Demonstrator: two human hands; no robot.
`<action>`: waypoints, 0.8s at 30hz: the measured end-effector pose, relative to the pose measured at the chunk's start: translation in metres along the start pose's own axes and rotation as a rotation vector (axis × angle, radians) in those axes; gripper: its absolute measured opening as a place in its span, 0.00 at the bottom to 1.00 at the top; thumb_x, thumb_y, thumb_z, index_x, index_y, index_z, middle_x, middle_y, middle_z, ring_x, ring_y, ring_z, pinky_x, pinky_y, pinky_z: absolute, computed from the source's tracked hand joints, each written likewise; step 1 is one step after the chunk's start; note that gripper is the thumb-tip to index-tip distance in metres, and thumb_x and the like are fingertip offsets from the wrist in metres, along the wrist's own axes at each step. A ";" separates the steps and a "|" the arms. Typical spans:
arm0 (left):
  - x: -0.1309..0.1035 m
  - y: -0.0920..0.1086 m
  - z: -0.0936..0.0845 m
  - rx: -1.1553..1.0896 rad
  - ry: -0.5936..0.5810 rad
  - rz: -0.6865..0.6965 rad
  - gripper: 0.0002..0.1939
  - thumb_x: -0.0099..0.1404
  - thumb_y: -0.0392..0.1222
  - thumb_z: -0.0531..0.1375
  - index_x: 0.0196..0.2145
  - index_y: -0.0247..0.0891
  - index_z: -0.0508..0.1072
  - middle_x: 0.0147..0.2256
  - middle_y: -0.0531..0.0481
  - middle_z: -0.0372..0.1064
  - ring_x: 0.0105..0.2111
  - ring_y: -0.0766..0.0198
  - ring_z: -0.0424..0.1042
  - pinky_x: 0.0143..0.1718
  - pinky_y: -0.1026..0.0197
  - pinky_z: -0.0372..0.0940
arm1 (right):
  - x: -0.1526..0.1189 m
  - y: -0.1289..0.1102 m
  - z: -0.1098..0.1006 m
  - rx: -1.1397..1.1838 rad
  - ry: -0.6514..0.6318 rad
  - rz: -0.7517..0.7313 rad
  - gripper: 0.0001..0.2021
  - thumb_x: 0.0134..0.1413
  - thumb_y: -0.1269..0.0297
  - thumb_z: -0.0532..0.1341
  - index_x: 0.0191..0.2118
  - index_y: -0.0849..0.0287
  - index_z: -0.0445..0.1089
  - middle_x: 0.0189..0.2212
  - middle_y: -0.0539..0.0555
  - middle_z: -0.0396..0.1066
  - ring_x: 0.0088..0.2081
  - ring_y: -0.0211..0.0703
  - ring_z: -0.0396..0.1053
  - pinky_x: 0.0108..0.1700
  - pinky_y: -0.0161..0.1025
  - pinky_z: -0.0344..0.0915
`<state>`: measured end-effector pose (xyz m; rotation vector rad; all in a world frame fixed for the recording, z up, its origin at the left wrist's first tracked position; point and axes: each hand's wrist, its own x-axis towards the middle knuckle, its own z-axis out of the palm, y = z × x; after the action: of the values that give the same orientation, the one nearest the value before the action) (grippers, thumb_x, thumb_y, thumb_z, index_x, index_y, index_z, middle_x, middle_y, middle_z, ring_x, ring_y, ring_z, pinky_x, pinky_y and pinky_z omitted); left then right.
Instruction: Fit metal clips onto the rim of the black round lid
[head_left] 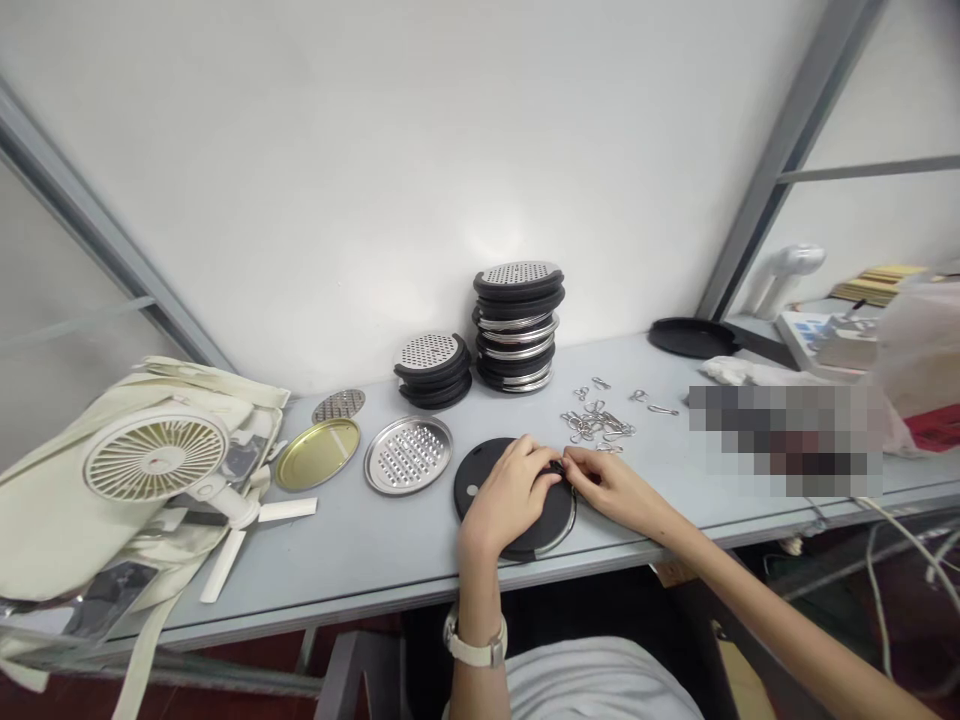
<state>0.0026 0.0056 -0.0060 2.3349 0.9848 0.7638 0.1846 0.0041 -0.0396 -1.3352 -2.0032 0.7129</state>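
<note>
A round black disc [474,468] with a silvery rim lies on the table near its front edge. My left hand [511,492] rests over it, fingers bent, with thumb and forefinger closed at its right edge. My right hand [611,482] meets the left there, its thumb and fingertips pinched together; what they hold is hidden. Just beyond the hands is a loose pile of small metal clips [598,424], with several more scattered around. Left of the disc lie a round metal grater plate [409,455], a gold-coloured round plate [318,453] and a smaller perforated disc [339,405].
Against the wall stand a tall stack [517,325] and a shorter stack [433,370] of black-edged perforated discs. A white fan [157,455] rests on a cream bag [56,500] at left. At right are a black round tray [691,338] and a plastic bag [919,350].
</note>
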 end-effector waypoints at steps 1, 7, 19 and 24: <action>0.000 0.000 0.000 -0.003 -0.001 0.001 0.10 0.68 0.36 0.52 0.44 0.41 0.70 0.41 0.48 0.64 0.46 0.59 0.65 0.49 0.57 0.61 | 0.000 0.000 0.000 -0.004 -0.001 0.004 0.15 0.63 0.59 0.47 0.25 0.56 0.53 0.19 0.45 0.54 0.23 0.36 0.55 0.26 0.35 0.51; 0.000 -0.001 0.001 -0.016 0.004 -0.001 0.10 0.68 0.36 0.52 0.44 0.41 0.70 0.41 0.49 0.64 0.45 0.59 0.65 0.49 0.58 0.61 | -0.001 0.003 0.002 -0.020 0.016 0.019 0.14 0.61 0.61 0.48 0.24 0.56 0.52 0.19 0.44 0.52 0.22 0.36 0.53 0.26 0.35 0.49; 0.000 -0.001 0.002 -0.013 0.004 0.011 0.09 0.67 0.36 0.53 0.44 0.41 0.70 0.41 0.49 0.64 0.45 0.59 0.65 0.49 0.57 0.61 | -0.001 0.000 0.002 -0.031 0.034 0.023 0.14 0.60 0.62 0.49 0.23 0.56 0.51 0.18 0.44 0.52 0.22 0.35 0.53 0.25 0.34 0.49; -0.001 -0.001 0.002 0.014 0.011 0.012 0.10 0.68 0.35 0.52 0.44 0.42 0.70 0.41 0.49 0.64 0.45 0.60 0.65 0.50 0.57 0.61 | -0.001 0.002 0.001 -0.012 0.030 0.026 0.14 0.60 0.63 0.49 0.23 0.56 0.50 0.18 0.43 0.50 0.22 0.35 0.52 0.25 0.35 0.48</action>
<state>0.0029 0.0054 -0.0082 2.3533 0.9842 0.7777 0.1850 0.0038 -0.0418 -1.3735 -1.9726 0.6890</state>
